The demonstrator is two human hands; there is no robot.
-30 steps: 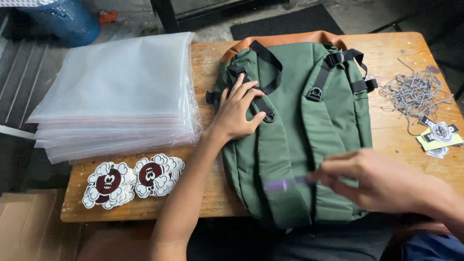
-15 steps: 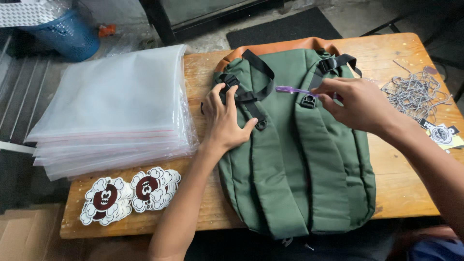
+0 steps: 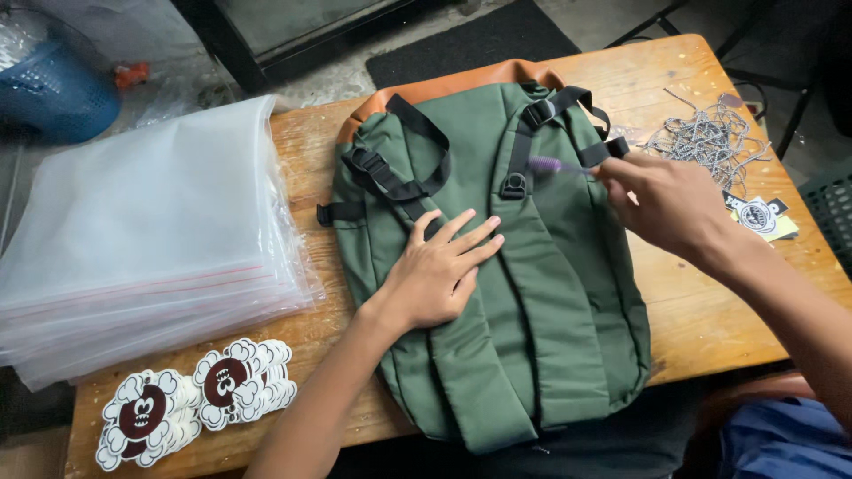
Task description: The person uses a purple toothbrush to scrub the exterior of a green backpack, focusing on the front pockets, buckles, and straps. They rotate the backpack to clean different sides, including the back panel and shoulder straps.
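1. Green backpack [image 3: 497, 293] lies strap-side up in the middle of the wooden worktop [image 3: 701, 310]; its tan leather base points to the far edge, its near end hangs over the worktop's near edge.
2. Left hand [image 3: 439, 270] lies flat on the backpack's centre, fingers spread, gripping nothing.
3. Right hand [image 3: 666, 204] is at the backpack's right strap [image 3: 568, 102], fingers pinched on a thin purple tool [image 3: 555, 164]. Only its tip shows; the rest is hidden in the hand, so can't tell what kind of tool.
4. Left of the backpack: stack of clear plastic bags [image 3: 142, 239], overhanging the worktop's left edge and almost touching the backpack.
5. Near-left of the backpack: two piles of round stickers [image 3: 191, 399] at the near edge, one partly overhanging.
6. Right of the backpack: tangle of grey string [image 3: 706, 142] and a few card tags [image 3: 759, 217], partly hidden behind the right hand.
7. Bare wood: a strip right of the backpack under the right forearm, and a narrow band between backpack and stickers.
8. Blue basket [image 3: 53, 89] on the floor, far left of the backpack, cut off by the frame.
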